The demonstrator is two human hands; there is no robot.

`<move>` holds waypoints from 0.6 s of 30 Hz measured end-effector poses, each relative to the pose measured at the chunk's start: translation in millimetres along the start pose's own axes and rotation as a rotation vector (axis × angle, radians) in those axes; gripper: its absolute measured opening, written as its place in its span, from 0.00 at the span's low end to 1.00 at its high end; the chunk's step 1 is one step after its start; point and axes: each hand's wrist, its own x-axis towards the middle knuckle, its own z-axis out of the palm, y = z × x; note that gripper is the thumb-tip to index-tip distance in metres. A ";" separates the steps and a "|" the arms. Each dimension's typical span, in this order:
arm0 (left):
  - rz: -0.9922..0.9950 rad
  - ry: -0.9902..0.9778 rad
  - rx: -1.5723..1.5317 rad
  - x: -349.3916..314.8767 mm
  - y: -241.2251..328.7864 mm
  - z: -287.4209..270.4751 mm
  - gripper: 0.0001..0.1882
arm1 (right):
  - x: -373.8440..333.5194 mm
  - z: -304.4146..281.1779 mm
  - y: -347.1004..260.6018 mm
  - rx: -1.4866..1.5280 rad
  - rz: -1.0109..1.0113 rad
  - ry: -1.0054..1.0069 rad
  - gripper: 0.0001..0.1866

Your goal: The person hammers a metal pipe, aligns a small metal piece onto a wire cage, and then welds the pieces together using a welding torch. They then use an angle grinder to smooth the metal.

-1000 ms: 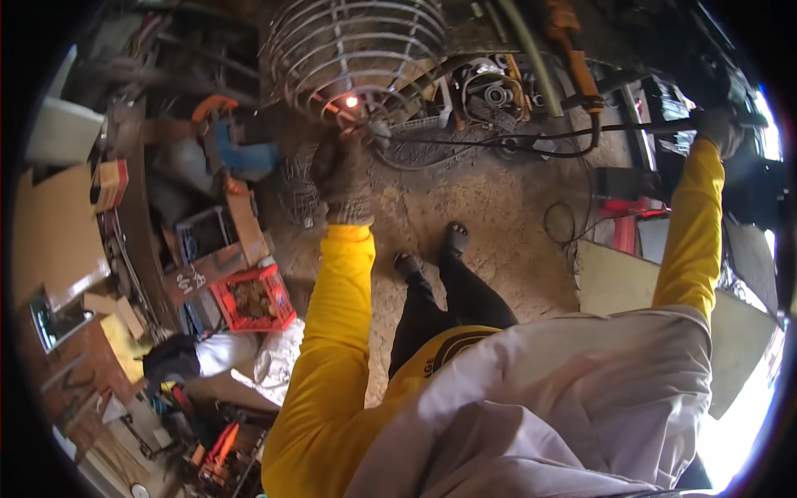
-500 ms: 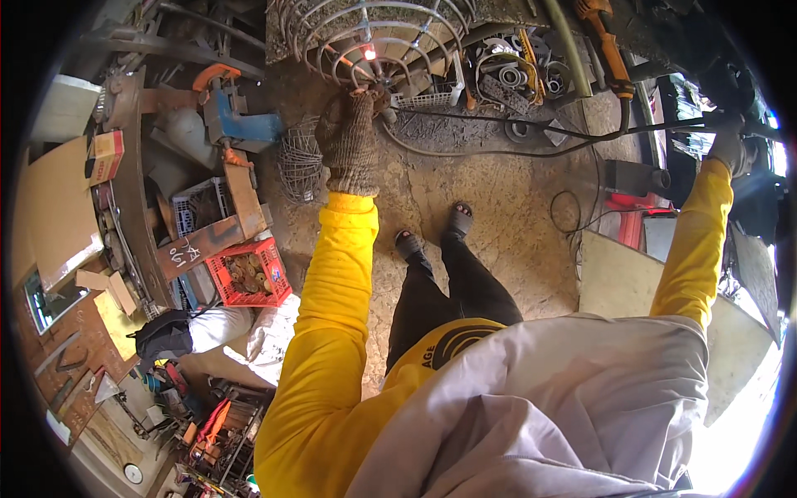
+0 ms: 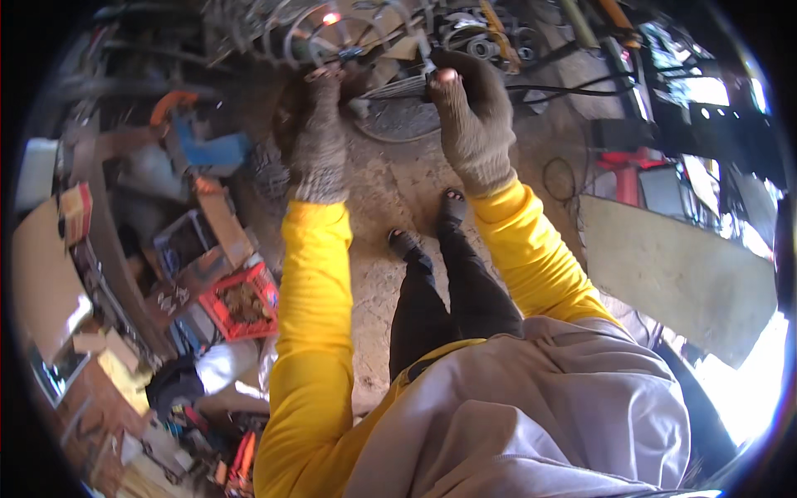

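Both my hands wear brown knitted gloves. My left hand (image 3: 320,137) is closed at the near end of a cage of curved metal wires (image 3: 290,41), which runs out of the top of the view. A small spot on the cage glows red-orange (image 3: 331,18), just beyond my left fingers. To the right, my right hand (image 3: 477,124) is curled, with the bare thumb tip showing. Dark cables (image 3: 564,88) run rightward from beside it. A pale thin piece (image 3: 428,65) shows at its fingertips, but what it grips is hidden and blurred.
Metal rings and scrap (image 3: 477,37) lie beyond my right hand. On the left stand a blue clamp-like tool (image 3: 207,151), a red crate (image 3: 241,303) of parts and cardboard (image 3: 50,274). A pale flat board (image 3: 672,266) leans at right. My feet in sandals (image 3: 407,245) stand below.
My right hand has come from the far right to beside the cage. My left hand and the cage's glowing spot have shifted up and left in the view, which has also moved.
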 end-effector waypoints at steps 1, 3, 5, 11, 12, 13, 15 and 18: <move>-0.027 -0.012 -0.022 3.9 -6.9 -2.7 0.13 | 13.6 -12.1 7.3 -0.182 -0.212 0.131 0.19; -0.076 -0.012 -0.034 4.4 -12.1 -13.3 0.14 | 49.2 -44.6 26.6 -0.515 -0.629 0.364 0.20; -0.112 -0.050 0.091 -1.9 7.2 -3.1 0.14 | 97.6 -68.7 -12.3 -0.941 -0.593 0.325 0.22; 0.004 -0.209 -0.188 3.8 -13.2 -17.3 0.14 | 151.2 -75.1 -65.6 -1.474 -0.131 0.019 0.21; -0.147 -0.156 -0.336 0.8 -11.0 -12.4 0.13 | 161.5 -83.0 -44.2 -1.541 -0.227 0.089 0.21; -0.099 -0.106 -0.124 -4.1 1.1 -5.9 0.13 | 172.9 -88.0 -26.6 -1.604 -0.320 0.155 0.21; -0.051 -0.062 0.010 -3.1 1.0 -3.0 0.12 | 196.0 -95.2 -15.4 -1.506 -0.146 0.143 0.21; -0.050 -0.039 -0.127 3.1 -15.5 -12.4 0.12 | 189.7 -76.5 -34.1 -1.265 0.023 0.157 0.21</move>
